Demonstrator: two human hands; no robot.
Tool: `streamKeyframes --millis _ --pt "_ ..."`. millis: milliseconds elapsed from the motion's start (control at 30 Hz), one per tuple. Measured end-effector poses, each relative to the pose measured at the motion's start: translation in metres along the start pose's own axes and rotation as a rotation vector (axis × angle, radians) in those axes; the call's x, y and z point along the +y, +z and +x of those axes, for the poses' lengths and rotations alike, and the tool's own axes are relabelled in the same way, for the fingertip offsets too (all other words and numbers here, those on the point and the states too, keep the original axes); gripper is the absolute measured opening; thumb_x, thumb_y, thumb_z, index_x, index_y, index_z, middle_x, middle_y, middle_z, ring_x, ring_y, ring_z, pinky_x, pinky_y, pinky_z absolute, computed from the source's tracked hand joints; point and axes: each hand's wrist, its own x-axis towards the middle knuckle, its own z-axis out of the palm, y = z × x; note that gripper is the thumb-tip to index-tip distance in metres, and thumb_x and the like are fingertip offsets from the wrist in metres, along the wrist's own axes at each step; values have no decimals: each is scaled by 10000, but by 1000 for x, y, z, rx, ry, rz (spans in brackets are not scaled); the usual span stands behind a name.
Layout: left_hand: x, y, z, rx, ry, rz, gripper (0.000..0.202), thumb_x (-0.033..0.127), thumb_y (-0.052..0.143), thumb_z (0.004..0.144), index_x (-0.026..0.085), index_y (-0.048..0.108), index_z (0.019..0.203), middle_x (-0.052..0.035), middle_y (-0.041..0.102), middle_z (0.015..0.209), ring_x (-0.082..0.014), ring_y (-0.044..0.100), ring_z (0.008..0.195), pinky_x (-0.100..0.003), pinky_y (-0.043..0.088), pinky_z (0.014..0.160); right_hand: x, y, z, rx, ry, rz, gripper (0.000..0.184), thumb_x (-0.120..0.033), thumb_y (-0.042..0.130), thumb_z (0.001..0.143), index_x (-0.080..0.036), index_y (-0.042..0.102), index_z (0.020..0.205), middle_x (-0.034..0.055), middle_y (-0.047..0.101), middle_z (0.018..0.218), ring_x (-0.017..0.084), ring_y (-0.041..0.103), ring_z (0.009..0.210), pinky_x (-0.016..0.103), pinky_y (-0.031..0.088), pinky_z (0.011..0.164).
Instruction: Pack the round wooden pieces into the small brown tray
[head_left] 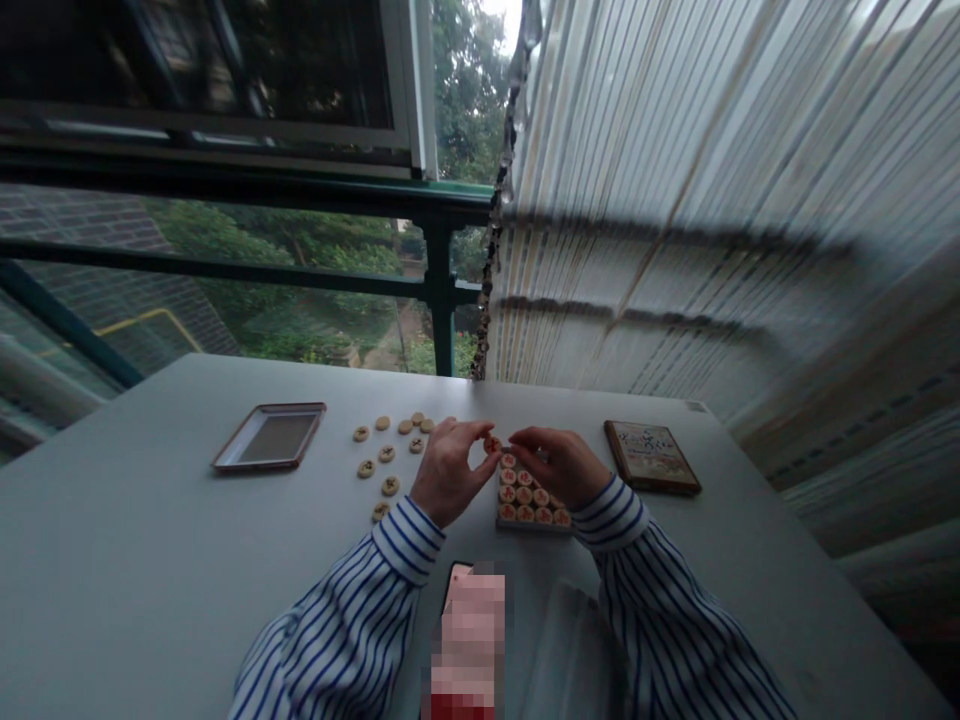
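My left hand (453,468) pinches a round wooden Chinese chess piece (492,444) with a red character between thumb and finger. Close beside that piece, the thumb and forefinger of my right hand (561,464) are curled with a small gap between them; I see nothing held there. Below both hands lies a shallow grey tray (534,529) with pieces in rows, their red characters facing up. My right hand covers part of it. To the left of my left hand, several loose pieces (386,454) are scattered on the white table (150,540), some with dark characters.
An empty-looking frame-like box lid (270,437) lies at the left. A flat brown box part with writing (652,457) lies at the right. A phone (459,572), partly pixelated, is near me. Behind the table are a green railing (442,290) and a striped curtain (600,180).
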Motion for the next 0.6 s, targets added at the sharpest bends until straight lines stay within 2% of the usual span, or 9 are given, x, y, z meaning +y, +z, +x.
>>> streamKeyframes --millis 300,500,600 --pt "10 13 12 -35 58 -43 275 242 583 723 171 528 982 -43 627 863 -186 554 843 -399 367 875 3 -9 0 16 63 155 194 -290 477 807 -192 637 857 13 676 748 95 589 614 196 421 591" --pt "15 15 12 -56 84 -66 269 208 600 704 177 536 963 -36 623 838 -190 541 828 -406 381 858 9 -5 0 6 79 265 179 -275 494 800 -188 643 848 15 680 763 98 597 642 199 443 620" --pt "15 15 11 -79 56 -114 286 202 602 702 169 534 978 -43 619 860 -187 543 843 -391 399 841 10 -3 -1 6 79 301 169 -260 504 792 -178 641 850 20 680 762 102 601 652 200 451 623"
